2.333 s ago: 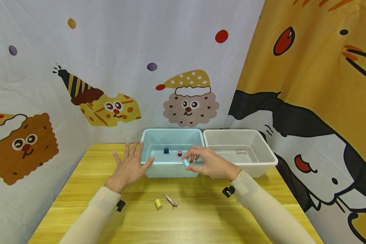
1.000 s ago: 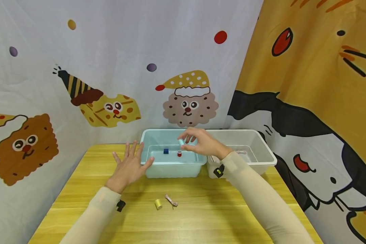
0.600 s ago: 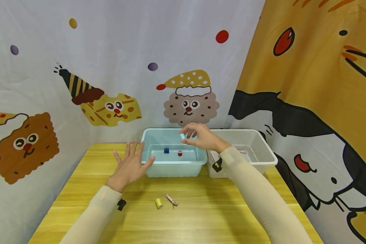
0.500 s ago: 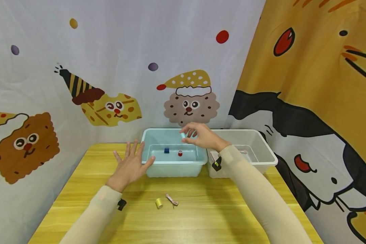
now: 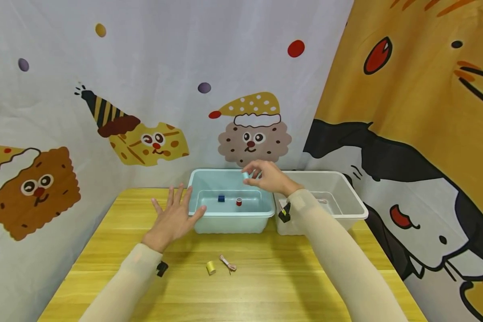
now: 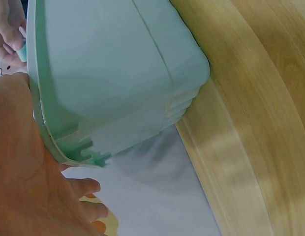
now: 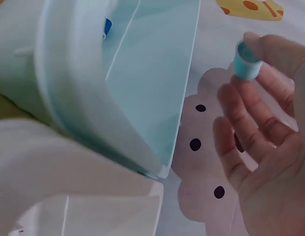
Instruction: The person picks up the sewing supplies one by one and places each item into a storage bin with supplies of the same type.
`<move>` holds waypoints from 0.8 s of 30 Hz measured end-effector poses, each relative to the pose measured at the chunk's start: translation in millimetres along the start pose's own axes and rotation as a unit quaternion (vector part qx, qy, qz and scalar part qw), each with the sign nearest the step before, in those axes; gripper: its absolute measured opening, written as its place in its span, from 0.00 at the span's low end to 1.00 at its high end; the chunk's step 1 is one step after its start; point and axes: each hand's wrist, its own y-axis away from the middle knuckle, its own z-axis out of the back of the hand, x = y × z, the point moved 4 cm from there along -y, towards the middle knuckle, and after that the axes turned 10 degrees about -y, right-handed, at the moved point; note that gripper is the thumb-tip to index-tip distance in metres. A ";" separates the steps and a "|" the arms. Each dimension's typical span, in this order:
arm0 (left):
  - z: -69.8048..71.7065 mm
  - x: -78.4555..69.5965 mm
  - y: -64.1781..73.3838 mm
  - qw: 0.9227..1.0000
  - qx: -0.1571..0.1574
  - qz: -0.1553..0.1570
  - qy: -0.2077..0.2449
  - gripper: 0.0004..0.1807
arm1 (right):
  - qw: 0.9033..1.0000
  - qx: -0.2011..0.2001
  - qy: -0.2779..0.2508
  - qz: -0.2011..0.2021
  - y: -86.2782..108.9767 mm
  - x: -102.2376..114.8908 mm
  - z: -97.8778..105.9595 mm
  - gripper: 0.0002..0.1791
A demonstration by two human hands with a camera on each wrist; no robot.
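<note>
My right hand (image 5: 268, 177) pinches a light-blue thread spool (image 7: 247, 61) between thumb and fingertips, raised above the back right part of the light-blue bin (image 5: 232, 214). On that bin's floor sit a dark-blue spool (image 5: 221, 198) and a red spool (image 5: 239, 202). My left hand (image 5: 171, 223) lies with fingers spread at the bin's left end; in the left wrist view its palm is right at the bin's rim (image 6: 39, 98). In front, on the table, are a yellow thread spool (image 5: 211, 268) and a small tied bundle of pinkish cord (image 5: 227, 264).
A white bin (image 5: 341, 210) stands against the right side of the light-blue one. Inside it lies a pale cord bundle (image 5: 322, 201), and my right forearm passes over its left part. Behind the wooden table (image 5: 241, 299) hangs a printed curtain (image 5: 157, 53).
My right hand has carried the light-blue spool from the bin's front rim up and back over its rear right part. My left hand stays at the bin's left end.
</note>
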 end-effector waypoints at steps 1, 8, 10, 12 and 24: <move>0.0 0.0 -0.1 1.000 0.000 0.000 0.002 0.56 | 1.000 -0.003 0.002 -0.005 -0.4 0.1 0.0 0.18; 0.1 0.3 -0.1 1.000 0.001 0.002 0.000 0.55 | 0.998 -0.029 0.030 -0.053 -6.1 -3.4 -1.2 0.18; 0.3 0.1 0.2 1.000 -0.001 0.002 -0.002 0.55 | 0.997 -0.033 0.037 -0.065 -6.8 -4.3 -1.3 0.19; 0.7 -0.2 0.7 1.000 -0.003 0.002 -0.003 0.56 | 0.996 -0.035 0.039 -0.076 -6.8 -4.9 -1.0 0.20; -0.1 -1.2 0.3 1.000 -0.002 0.002 -0.001 0.57 | 0.995 -0.045 0.005 -0.093 -19.6 -36.0 0.1 0.20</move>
